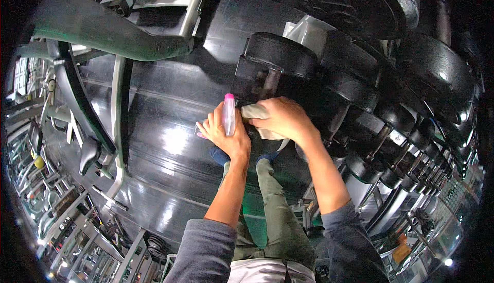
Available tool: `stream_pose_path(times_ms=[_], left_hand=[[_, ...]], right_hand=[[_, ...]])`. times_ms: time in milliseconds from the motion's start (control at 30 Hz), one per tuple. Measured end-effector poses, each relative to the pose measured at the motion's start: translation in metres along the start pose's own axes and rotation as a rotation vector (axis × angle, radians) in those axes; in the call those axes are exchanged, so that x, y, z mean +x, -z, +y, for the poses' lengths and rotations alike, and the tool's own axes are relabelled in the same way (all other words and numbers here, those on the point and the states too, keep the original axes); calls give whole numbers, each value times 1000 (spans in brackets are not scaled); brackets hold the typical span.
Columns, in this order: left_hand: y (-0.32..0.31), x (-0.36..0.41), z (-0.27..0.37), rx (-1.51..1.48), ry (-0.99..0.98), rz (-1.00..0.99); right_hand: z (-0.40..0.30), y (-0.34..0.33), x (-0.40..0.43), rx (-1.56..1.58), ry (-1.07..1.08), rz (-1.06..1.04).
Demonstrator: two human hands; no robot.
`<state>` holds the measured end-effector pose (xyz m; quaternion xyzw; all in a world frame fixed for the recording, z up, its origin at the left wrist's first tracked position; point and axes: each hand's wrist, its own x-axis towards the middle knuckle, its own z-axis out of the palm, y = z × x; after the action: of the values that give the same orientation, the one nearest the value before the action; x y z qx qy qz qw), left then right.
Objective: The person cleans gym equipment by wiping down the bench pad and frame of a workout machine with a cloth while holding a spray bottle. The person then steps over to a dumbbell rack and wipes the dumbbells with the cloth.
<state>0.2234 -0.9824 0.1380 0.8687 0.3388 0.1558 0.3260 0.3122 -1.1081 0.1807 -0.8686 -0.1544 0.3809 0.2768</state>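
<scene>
My left hand [230,139] is wrapped around a translucent plastic bottle [229,119] with a pink end, probably a spray bottle; another bit of pink shows by the fingers. Just to its right, my right hand [283,119] grips a pale beige cloth [256,112]. The cloth lies against or just over the near head of a large black dumbbell, which the hands partly cover. Beyond it, the dumbbell's metal handle [271,82] and its far round head [281,54] are visible. Whether the cloth touches the dumbbell I cannot tell.
A row of black dumbbells [362,169] on a rack runs down the right side. Padded bench equipment [112,39] with a pale metal frame [117,120] stands on the left. Dark, shiny flooring [166,101] lies between them. More gym machines fill the lower left.
</scene>
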Motion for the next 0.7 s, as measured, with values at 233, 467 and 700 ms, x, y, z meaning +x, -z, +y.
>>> stream_pose_path(times_ms=[233,467,700], left_hand=[[-2,1,5,26,-98,-45],[5,6,6,147,-120,-82],[-1,5,-1,68,-140,-93]], right_hand=[[33,-12,-3,-125,-47,768],[36,-49,-23,122,136,548],[47,-45,-5,156,15,794]])
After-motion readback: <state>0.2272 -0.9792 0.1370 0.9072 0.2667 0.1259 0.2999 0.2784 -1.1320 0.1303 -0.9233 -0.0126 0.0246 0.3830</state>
